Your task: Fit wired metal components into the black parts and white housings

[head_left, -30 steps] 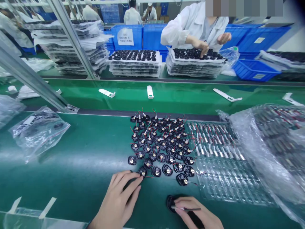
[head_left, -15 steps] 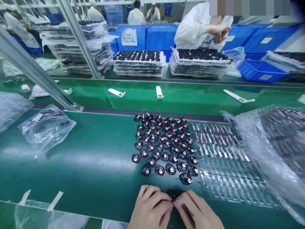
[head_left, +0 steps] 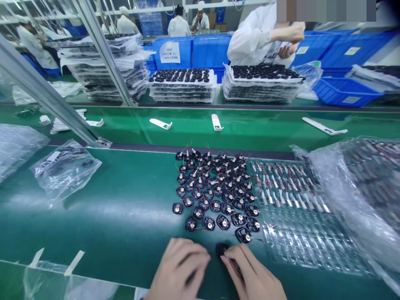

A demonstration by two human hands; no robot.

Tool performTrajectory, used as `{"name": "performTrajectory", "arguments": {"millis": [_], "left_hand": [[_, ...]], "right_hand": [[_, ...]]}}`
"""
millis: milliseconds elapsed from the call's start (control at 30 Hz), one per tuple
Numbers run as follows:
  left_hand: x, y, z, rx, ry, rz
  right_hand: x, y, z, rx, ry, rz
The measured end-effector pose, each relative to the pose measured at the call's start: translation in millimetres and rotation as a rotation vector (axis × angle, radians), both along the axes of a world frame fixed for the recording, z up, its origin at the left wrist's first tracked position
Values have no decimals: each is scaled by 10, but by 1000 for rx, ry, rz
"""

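Observation:
At the bottom centre my right hand (head_left: pixel 251 273) pinches the near edge of a black plastic housing (head_left: pixel 221 249) on the green work surface. Thin red and dark wires run under its fingers. To the left, apart from that housing, my left hand (head_left: pixel 181 268) has its fingers curled and their tips together; whether anything small is between them is hidden. Just beyond both hands lie many similar black housings (head_left: pixel 223 222), each with a round silvery piece and fine red and green wires. A clear blister tray (head_left: pixel 312 237) at the right holds rows of small metal parts with wires.
Crumpled clear film (head_left: pixel 340 183) lies over more trays at the right. A plastic bag (head_left: pixel 67 171) lies at the left, near a metal post (head_left: pixel 96 46). White parts (head_left: pixel 216 122) rest on the green conveyor. Across it, a person in white (head_left: pixel 250 35) works behind stacked trays (head_left: pixel 183 89).
My left hand has come away from the housing and shifted left. My right hand has stayed at the housing, which now shows more. White parts on the conveyor have shifted right.

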State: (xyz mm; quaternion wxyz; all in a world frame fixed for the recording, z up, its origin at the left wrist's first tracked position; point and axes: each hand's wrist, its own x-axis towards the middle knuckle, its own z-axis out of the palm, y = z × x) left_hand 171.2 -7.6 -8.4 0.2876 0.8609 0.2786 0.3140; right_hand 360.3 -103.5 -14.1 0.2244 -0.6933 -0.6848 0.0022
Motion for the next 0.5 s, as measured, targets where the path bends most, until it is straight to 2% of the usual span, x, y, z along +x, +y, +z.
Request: {"name": "performTrajectory", "arguments": {"millis": [100, 133, 200, 300, 500], "left_hand": [[-207, 267, 108, 9, 26, 330], [-256, 362, 131, 7, 53, 388], [-302, 529, 153, -23, 149, 363], [-268, 680, 132, -65, 301, 209], [-234, 744, -6, -16, 349, 116]], "right_hand": [[-8, 100, 47, 14, 123, -50], [-19, 139, 67, 22, 156, -70], [-51, 214, 104, 38, 208, -93], [-112, 296, 127, 46, 259, -86], [-188, 376, 42, 71, 302, -60]]}}
